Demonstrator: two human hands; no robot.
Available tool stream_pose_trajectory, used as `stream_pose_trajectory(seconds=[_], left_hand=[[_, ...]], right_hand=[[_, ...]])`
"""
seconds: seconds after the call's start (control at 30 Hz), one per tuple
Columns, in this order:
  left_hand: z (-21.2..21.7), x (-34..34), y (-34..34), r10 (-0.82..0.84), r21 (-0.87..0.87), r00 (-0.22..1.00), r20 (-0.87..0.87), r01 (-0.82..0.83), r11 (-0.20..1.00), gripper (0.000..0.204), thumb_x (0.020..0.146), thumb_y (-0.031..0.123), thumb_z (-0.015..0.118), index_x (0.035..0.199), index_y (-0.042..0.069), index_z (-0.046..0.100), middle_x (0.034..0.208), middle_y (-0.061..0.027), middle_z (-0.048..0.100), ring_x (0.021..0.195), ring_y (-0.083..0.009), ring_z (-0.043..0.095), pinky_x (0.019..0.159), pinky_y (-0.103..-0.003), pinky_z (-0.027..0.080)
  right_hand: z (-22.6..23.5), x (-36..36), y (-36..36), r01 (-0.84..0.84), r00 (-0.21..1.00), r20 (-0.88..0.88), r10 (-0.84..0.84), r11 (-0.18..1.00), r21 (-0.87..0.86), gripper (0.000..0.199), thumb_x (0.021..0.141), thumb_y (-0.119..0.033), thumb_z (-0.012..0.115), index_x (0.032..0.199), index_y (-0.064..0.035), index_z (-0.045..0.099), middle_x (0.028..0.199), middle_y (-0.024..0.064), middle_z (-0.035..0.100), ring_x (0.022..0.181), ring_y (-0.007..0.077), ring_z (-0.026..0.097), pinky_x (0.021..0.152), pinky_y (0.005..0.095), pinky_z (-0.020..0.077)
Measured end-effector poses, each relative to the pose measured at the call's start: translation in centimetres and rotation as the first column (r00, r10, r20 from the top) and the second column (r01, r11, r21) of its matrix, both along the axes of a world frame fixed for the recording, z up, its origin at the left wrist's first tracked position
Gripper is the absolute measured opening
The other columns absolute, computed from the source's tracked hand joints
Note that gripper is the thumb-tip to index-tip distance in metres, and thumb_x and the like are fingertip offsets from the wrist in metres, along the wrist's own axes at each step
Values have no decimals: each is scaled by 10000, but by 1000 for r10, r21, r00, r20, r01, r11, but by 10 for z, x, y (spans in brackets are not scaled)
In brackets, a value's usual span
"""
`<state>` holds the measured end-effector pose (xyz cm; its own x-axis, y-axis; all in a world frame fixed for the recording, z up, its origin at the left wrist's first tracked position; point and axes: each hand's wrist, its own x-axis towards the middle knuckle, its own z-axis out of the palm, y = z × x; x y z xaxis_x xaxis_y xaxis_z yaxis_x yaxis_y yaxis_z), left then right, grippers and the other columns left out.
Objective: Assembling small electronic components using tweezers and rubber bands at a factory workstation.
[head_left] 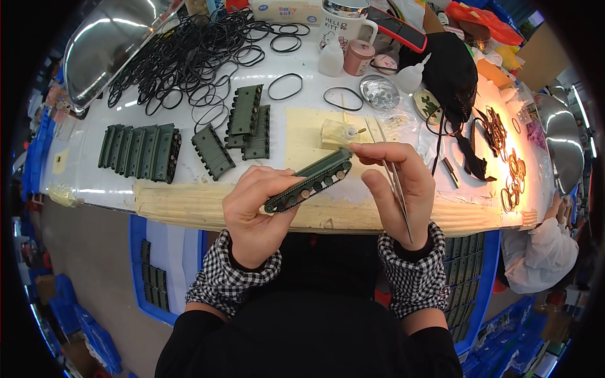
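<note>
My left hand is closed round the near end of a dark green toy tank chassis, held tilted above the table's front edge. A row of round wheels and a black track show along its side. In my right hand a pair of metal tweezers is held, running across the palm, tips pointing away from me. The right forefinger reaches to the chassis's far end, and the thumb stands apart from it. Just beyond lies a small clear block with a thin stick in it, on yellowish paper.
Several green chassis stand in a row at left; others lie nearer the middle. A heap of black rubber bands fills the back left. Behind are a mug and a phone. Blue trays of parts sit below.
</note>
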<state>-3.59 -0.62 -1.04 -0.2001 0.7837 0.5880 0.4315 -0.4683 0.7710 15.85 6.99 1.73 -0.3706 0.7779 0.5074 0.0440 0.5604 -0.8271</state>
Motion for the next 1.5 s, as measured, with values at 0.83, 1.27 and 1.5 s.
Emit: stream_pose_trajectory(seconds=[0.83,1.27,1.5], left_hand=[[-5,13,-7,215,132,976,-38,-208,969,308,635,-84,745,932,-7,713,818,-86,674,793,-247,636,749,-334,510],[-6,13,-16,227,101,960,-164,-213,972,394,563,-67,697,950,5,712,811,-90,677,771,-267,623,757,-340,521],[-8,7,-7,176,117,961,-213,-154,981,387,580,-75,688,959,0,703,803,-94,662,760,-264,608,758,-342,517]], right_hand=[[12,-10,-27,118,992,16,-126,963,243,191,864,-22,647,1043,42,664,876,167,670,748,245,656,664,287,514],[24,-5,-16,-53,949,279,-145,801,596,255,743,-22,716,986,34,659,868,123,670,724,253,665,607,327,541],[5,-1,-11,58,983,147,-112,942,331,174,833,-23,670,990,50,652,853,148,666,710,226,666,632,282,524]])
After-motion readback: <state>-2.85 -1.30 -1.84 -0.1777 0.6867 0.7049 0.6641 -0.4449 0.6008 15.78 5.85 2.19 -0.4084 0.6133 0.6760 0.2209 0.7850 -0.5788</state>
